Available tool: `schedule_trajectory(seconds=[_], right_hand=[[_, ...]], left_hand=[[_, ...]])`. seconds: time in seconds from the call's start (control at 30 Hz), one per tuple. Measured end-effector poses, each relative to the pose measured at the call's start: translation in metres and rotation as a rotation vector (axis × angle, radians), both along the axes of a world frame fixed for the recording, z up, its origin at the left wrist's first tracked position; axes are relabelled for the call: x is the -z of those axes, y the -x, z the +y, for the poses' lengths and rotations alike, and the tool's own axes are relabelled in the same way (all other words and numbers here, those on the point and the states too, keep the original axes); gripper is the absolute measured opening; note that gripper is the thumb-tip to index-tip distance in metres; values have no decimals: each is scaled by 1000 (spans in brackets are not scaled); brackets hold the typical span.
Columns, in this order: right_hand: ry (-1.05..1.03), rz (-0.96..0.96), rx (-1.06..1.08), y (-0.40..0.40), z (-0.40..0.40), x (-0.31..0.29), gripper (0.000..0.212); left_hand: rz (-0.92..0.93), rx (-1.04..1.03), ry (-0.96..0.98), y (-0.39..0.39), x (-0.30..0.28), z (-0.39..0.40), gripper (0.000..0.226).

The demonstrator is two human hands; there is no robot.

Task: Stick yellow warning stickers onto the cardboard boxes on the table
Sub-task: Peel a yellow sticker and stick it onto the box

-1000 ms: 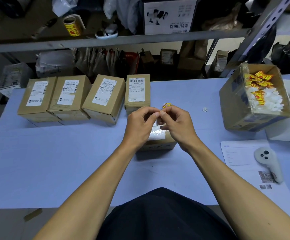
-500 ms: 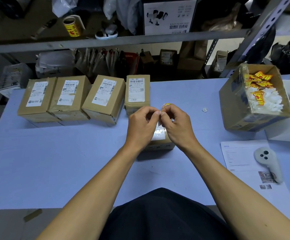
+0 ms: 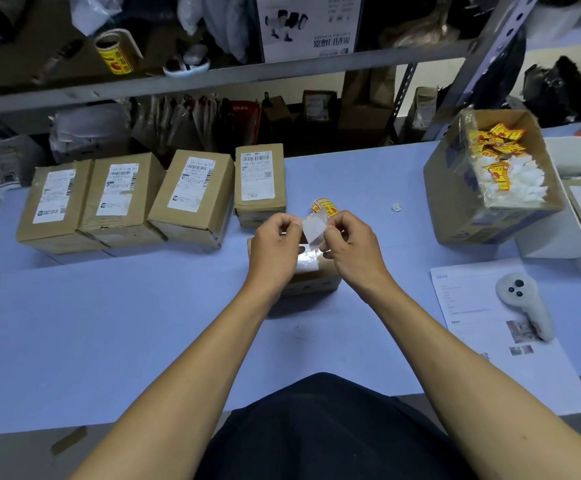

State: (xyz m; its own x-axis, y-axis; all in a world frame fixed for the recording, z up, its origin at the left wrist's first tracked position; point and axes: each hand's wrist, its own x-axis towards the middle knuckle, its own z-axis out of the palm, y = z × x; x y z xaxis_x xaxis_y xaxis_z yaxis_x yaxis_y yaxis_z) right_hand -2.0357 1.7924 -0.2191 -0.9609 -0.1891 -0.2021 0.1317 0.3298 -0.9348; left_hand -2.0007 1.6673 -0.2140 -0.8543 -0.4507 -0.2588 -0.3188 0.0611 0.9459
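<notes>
Both hands are raised just above a small cardboard box [image 3: 311, 280] at the table's centre. My right hand [image 3: 349, 249] pinches a yellow warning sticker [image 3: 326, 206], which sticks up behind its fingertips. My left hand [image 3: 275, 247] pinches the edge of the white backing paper [image 3: 313, 231], which is spread between the two hands. Several cardboard boxes with white shipping labels stand in a row at the back left, among them one at the left end [image 3: 55, 206] and one nearest the hands [image 3: 259, 181].
An open carton [image 3: 455, 202] with yellow stickers and white backing scraps stands at the right, with a white box [image 3: 555, 244] beside it. A grey controller [image 3: 521, 303] lies on a printed sheet [image 3: 472, 306]. A sticker roll [image 3: 114, 51] sits on the shelf behind the blue table [image 3: 109, 323].
The hands have drawn slightly apart. The white backing now shows spread between them, and the yellow sticker stands out more above the right fingers.
</notes>
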Motion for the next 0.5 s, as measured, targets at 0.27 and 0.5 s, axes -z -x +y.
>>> schedule_trajectory(seconds=[0.27, 0.5], right_hand=[[-90, -150, 150, -1, 33, 20, 15], [-426, -149, 247, -3, 59, 41, 23]], left_hand=[[-108, -119, -129, 0, 13, -9, 15], [-136, -141, -128, -1, 13, -11, 15]])
